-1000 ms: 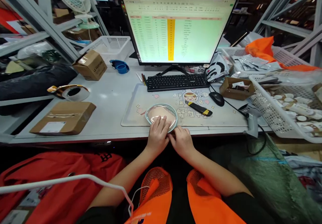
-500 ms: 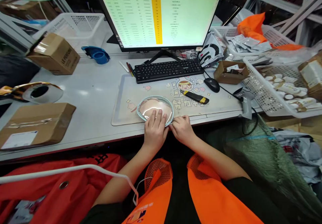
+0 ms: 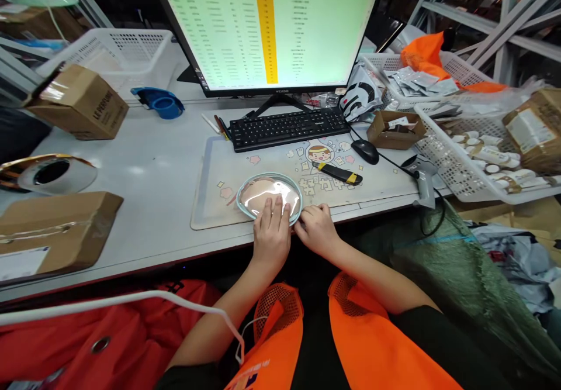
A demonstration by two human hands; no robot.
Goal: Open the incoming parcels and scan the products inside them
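Observation:
A clear, shiny oval pouch (image 3: 254, 197) with a pale teal rim lies on the desk mat near the front edge. My left hand (image 3: 270, 235) rests flat on its near side, fingers stretched out over the clear top. At the pouch's right rim, my right hand (image 3: 319, 229) is closed, with thumb and fingers curled against the edge. Its fingertips are partly hidden, so the exact part gripped does not show. Just behind the pouch, to the right, is a black and yellow utility knife (image 3: 337, 173).
A keyboard (image 3: 289, 129) and monitor (image 3: 267, 27) stand behind the mat (image 3: 204, 203). To the right are a mouse (image 3: 365, 151), a small open box (image 3: 394, 137), a barcode scanner (image 3: 425, 188) and a white basket (image 3: 464, 182). Cardboard boxes (image 3: 65, 226) sit at the left.
The whole view has shifted slightly, with the desk's left side sitting lower. Both hands stay at the pouch in nearly the same pose, the right fingers curled at its rim.

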